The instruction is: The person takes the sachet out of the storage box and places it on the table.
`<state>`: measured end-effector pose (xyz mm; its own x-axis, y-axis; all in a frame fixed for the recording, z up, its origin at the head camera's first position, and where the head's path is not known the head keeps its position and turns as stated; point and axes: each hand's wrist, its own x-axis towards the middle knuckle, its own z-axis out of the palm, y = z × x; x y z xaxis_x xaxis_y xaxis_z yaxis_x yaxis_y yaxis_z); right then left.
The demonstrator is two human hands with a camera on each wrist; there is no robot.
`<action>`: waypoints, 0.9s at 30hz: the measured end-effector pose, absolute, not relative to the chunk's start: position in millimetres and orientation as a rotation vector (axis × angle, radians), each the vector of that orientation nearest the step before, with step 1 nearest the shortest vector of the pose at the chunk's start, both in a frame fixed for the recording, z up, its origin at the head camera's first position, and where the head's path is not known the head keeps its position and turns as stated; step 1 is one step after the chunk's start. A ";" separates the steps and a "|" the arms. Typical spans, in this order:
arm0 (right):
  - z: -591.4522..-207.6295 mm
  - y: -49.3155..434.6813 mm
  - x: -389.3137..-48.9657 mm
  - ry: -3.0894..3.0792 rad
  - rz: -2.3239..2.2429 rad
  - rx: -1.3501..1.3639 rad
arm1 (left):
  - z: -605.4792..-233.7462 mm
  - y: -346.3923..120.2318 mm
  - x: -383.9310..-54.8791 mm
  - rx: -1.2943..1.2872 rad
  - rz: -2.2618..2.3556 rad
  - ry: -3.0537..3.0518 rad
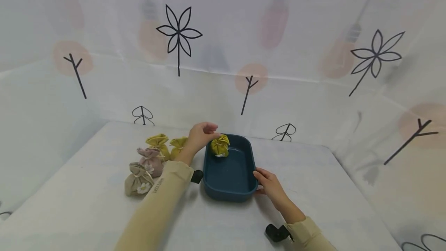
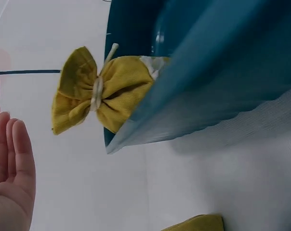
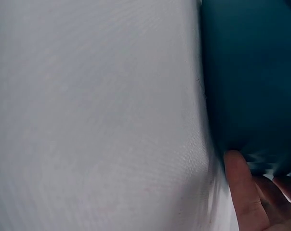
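A dark blue rectangular box [image 1: 230, 181] stands on the white table. Inside its far left corner leans a mustard-yellow drawstring pouch [image 1: 220, 147], its gathered top poking over the rim in the left wrist view. My left hand [image 1: 200, 138] hovers beside that pouch's top; in the left wrist view its relaxed fingers [image 2: 24, 149] are apart from the cloth. With my right hand [image 1: 273, 191] I grip the box's right side near the front corner. The right wrist view has a finger [image 3: 244, 187] pressed against the outer wall.
Left of the box sit several more drawstring pouches: two yellow ones, one behind [image 1: 158, 142] and one partly hidden by my left hand [image 1: 177, 144], a pink one [image 1: 152, 160] and a beige one [image 1: 137, 181] with a white flower. A patterned white curtain [image 1: 216, 100] hangs behind the table.
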<state>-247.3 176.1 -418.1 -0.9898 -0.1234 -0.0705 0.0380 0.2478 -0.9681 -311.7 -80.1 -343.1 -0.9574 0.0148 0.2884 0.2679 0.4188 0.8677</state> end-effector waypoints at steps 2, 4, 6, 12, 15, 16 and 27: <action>-417.6 176.8 -248.0 2.372 -1.851 -0.090 | -343.9 -78.2 -314.4 -0.250 -1.559 -2.445; -417.0 177.5 -248.6 2.374 -1.852 -0.098 | -343.3 -76.4 -317.3 -0.265 -1.556 -2.450; -417.0 178.8 -249.1 2.379 -1.849 -0.106 | -342.4 -74.7 -320.8 -0.276 -1.560 -2.470; -416.2 181.1 -248.2 2.375 -1.857 -0.099 | -336.5 -64.9 -328.9 -0.298 -1.538 -2.568; -416.9 181.1 -248.8 2.373 -1.859 -0.096 | -333.7 -56.8 -330.8 -0.296 -1.486 -2.605; -416.9 180.9 -248.8 2.371 -1.860 -0.090 | -333.2 -54.4 -331.6 -0.302 -1.457 -2.618; -419.1 175.8 -247.0 2.353 -1.866 -0.091 | -337.4 -54.3 -332.5 -0.287 -1.327 -2.820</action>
